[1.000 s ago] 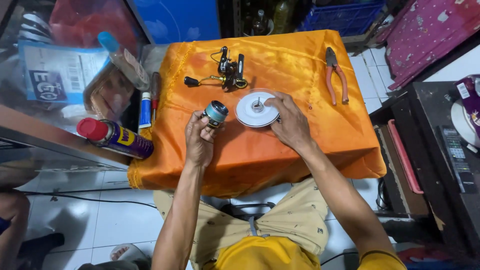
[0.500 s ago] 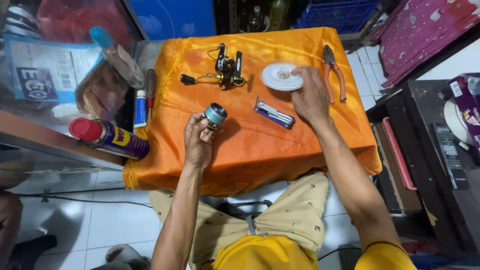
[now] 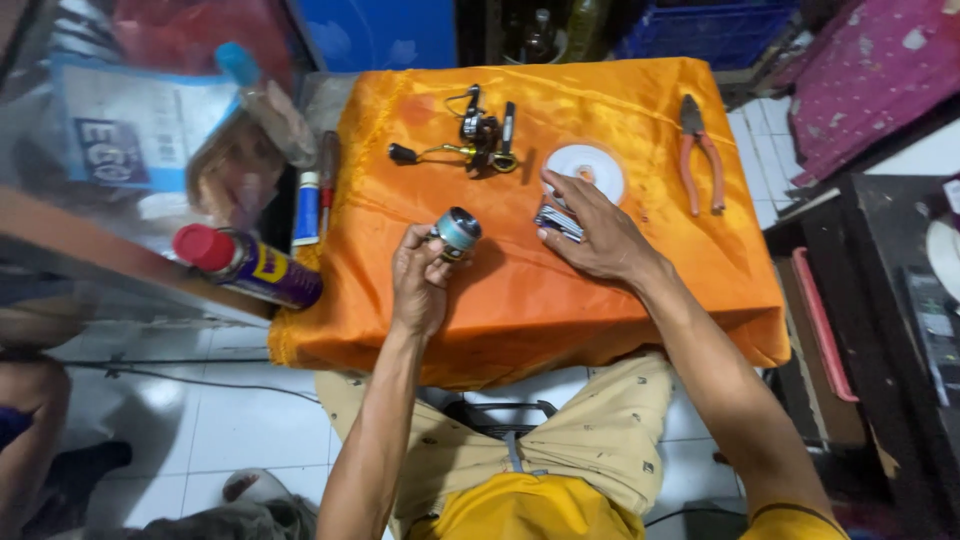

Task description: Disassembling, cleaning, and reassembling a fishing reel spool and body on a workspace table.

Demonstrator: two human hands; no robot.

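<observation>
The left hand [image 3: 420, 285] holds a small round spool [image 3: 458, 232] up in its fingertips. The spool is shaped like a short drum, silver and grey with a pale blue-green band, and its round end tips up and to the right. It sits just above the orange cloth [image 3: 520, 290], close to the middle of the table.

The right hand [image 3: 592, 232] lies flat on the cloth to the right of the spool, fingers spread. Its fingertips press on a small flat silver and dark packet [image 3: 556, 222]. It is not curled around it, so it touches more than it grips.

Just past the right hand's fingers sits a little white dish [image 3: 590, 165]. A small pale bit lies in it, too small to tell what it is. Farther from both hands is the black reel body [image 3: 478, 135] with its crank handle sticking out to the left. Well off to the right of the right hand lie orange-handled pliers [image 3: 700, 155].

There is bare cloth below both hands, down to the near edge where the cloth hangs over. Left of the spool hand, past the cloth's edge, lies a dark spray can [image 3: 250, 268] with a red cap, and a white and blue tube [image 3: 308, 208] beside it
</observation>
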